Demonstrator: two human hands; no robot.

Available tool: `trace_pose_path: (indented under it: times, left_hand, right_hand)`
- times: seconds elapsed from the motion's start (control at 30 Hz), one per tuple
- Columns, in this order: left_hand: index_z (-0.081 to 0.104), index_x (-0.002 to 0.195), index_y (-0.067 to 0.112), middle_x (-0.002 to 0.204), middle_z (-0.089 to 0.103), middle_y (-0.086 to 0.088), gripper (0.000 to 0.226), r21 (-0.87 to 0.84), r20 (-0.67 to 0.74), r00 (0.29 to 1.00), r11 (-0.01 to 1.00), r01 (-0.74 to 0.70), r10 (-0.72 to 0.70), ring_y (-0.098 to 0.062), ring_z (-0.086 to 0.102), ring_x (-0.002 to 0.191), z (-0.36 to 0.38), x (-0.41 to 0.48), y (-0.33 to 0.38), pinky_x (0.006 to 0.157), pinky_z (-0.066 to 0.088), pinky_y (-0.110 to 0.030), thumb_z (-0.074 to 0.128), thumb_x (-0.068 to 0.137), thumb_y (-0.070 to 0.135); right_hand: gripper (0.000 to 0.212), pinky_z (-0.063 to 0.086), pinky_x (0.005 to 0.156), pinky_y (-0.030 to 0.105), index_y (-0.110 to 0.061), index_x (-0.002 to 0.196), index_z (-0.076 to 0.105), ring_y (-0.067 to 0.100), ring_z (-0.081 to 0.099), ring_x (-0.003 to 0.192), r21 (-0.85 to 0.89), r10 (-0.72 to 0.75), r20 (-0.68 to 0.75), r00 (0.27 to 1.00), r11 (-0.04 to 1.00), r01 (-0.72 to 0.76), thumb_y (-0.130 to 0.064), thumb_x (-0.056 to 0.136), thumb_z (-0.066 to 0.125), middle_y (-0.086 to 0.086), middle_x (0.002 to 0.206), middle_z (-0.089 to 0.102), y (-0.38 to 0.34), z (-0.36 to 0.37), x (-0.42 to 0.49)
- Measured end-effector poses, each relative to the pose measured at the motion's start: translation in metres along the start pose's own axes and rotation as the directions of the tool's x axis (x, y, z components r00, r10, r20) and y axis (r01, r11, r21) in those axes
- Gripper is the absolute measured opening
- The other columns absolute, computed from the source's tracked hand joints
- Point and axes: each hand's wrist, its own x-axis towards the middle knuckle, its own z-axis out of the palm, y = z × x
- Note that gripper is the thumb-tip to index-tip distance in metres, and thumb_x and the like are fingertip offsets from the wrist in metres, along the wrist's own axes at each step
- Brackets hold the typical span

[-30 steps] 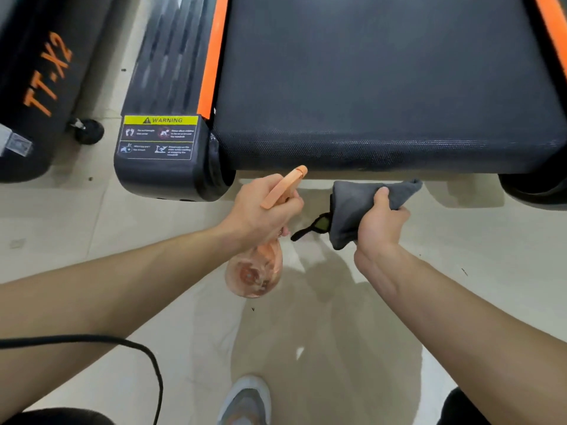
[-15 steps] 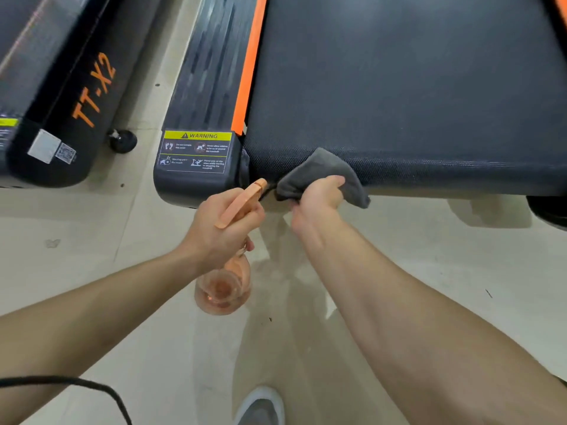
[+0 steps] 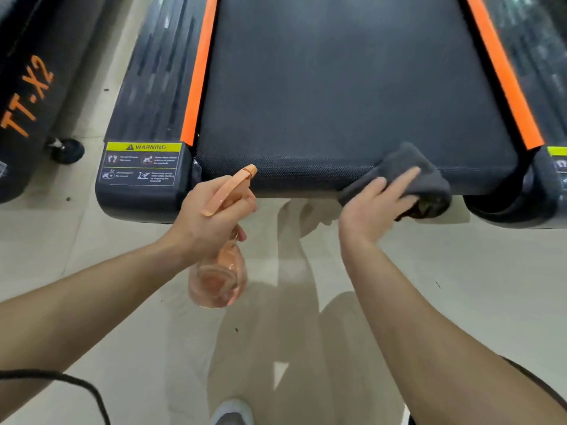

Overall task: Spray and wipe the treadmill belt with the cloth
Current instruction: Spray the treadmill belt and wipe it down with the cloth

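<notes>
The black treadmill belt [image 3: 343, 96] runs away from me between two orange side strips. A dark grey cloth [image 3: 408, 167] lies over the belt's rear edge near its right corner. My right hand [image 3: 376, 207] presses on the cloth with straight fingers. My left hand [image 3: 211, 222] grips the neck of an orange spray bottle [image 3: 219, 277]. The bottle's nozzle [image 3: 245, 173] points toward the belt's rear edge, and its clear round body hangs below my hand over the floor.
A yellow warning label [image 3: 142, 162] sits on the treadmill's left rear cap. A second black machine marked TT-X2 [image 3: 27, 99] stands at the left with a small wheel [image 3: 66, 150]. Pale tiled floor [image 3: 475, 271] lies below, with my shoe [image 3: 233, 414] and a black cable [image 3: 76, 384].
My right hand slid the cloth from the belt's left rear corner across to near the right corner. The fingers went from gripping the cloth to lying flat on it. The left hand kept holding the bottle.
</notes>
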Motion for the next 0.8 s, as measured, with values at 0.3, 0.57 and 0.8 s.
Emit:
trace_pose_path:
  times: [0.3,0.57,0.8]
  left_hand:
    - [0.071,0.089,0.02,0.093,0.074,-0.023,0.028,0.068,-0.048,0.999,0.997,-0.023,0.026,-0.045,0.073,0.078,-0.004,0.018,0.026,0.062,0.063,-0.058,0.068,0.071,0.041]
    - [0.07,0.107,-0.004,0.094,0.071,-0.021,0.038,-0.016,0.056,0.998,1.0,-0.009,0.01,-0.048,0.068,0.091,0.029,0.02,0.041,0.059,0.06,-0.042,0.067,0.081,0.024]
    - [0.068,0.086,0.028,0.104,0.066,-0.032,0.008,0.018,0.004,1.0,1.0,0.002,-0.002,-0.039,0.063,0.088,0.008,0.016,0.061,0.06,0.063,-0.045,0.067,0.079,0.025]
  right_hand:
    - [0.053,0.013,0.123,0.05,-0.028,0.148,0.049,0.04,0.03,0.146,-0.132,-0.742,0.644,0.188,0.134,0.982,-0.026,0.095,0.047,0.017,0.153,0.043,0.028,0.044,-0.06]
    - [0.066,0.031,0.115,0.057,-0.036,0.157,0.029,0.043,0.041,0.137,-0.23,-0.679,0.733,-0.034,-0.294,0.928,-0.054,0.099,0.055,0.024,0.143,0.046,0.022,-0.046,0.13]
    - [0.071,0.03,0.115,0.058,-0.028,0.157,0.032,0.046,0.045,0.132,-0.23,-0.679,0.734,-0.011,-0.264,0.937,-0.051,0.096,0.059,0.023,0.134,0.051,0.005,-0.017,0.084]
